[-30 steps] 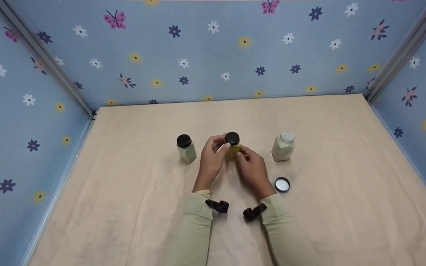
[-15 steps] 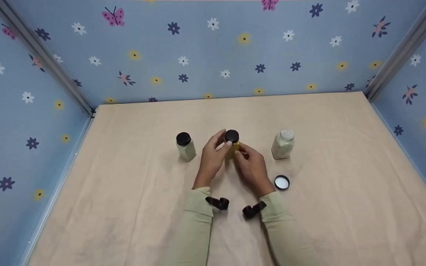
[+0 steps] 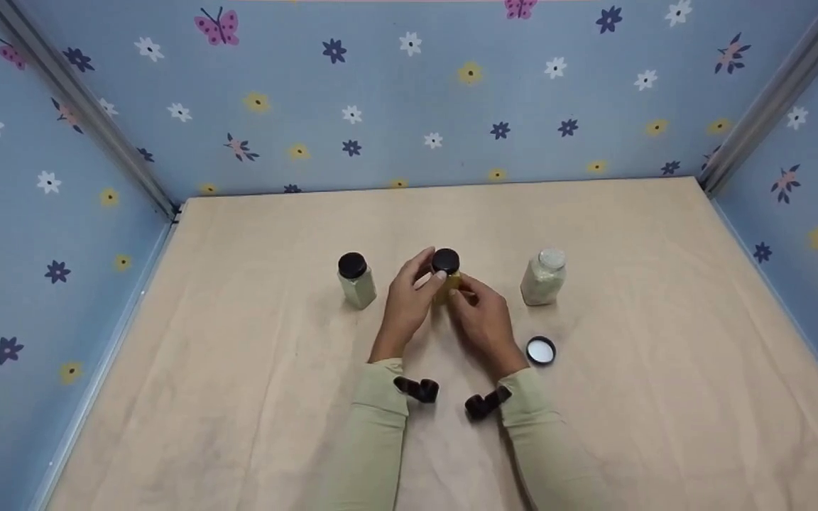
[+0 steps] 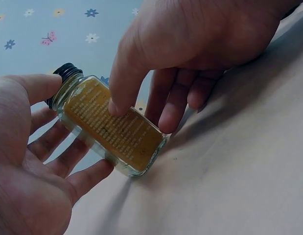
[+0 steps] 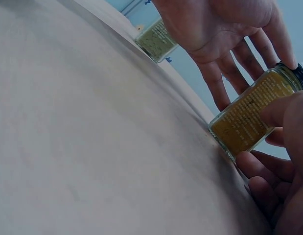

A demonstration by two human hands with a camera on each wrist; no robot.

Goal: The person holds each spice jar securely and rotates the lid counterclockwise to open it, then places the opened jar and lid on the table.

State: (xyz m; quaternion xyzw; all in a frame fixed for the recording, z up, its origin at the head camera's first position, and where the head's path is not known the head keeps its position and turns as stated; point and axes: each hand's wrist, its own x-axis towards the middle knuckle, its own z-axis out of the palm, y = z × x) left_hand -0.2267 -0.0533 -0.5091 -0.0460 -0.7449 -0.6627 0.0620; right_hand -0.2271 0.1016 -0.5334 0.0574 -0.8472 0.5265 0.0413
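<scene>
A glass jar of yellow-brown powder with white print and a black lid stands between the two hands. The left hand has its thumb and fingers round the lid and the jar's upper part; in the left wrist view its thumb lies on the lid's edge. Lower down, the right hand pinches the jar's body, its thumb pressed on the printed side in the right wrist view. The jar's base touches the cloth.
Left of the hands stands a black-lidded jar of pale green contents. To the right is a similar jar without a black lid, and nearer, a loose black lid lies with its white inside up. Patterned blue walls enclose the cloth-covered table.
The head view has shifted slightly. Both hands keep their places on the jar, with the left hand's fingers spread a little farther from the lid than a second ago.
</scene>
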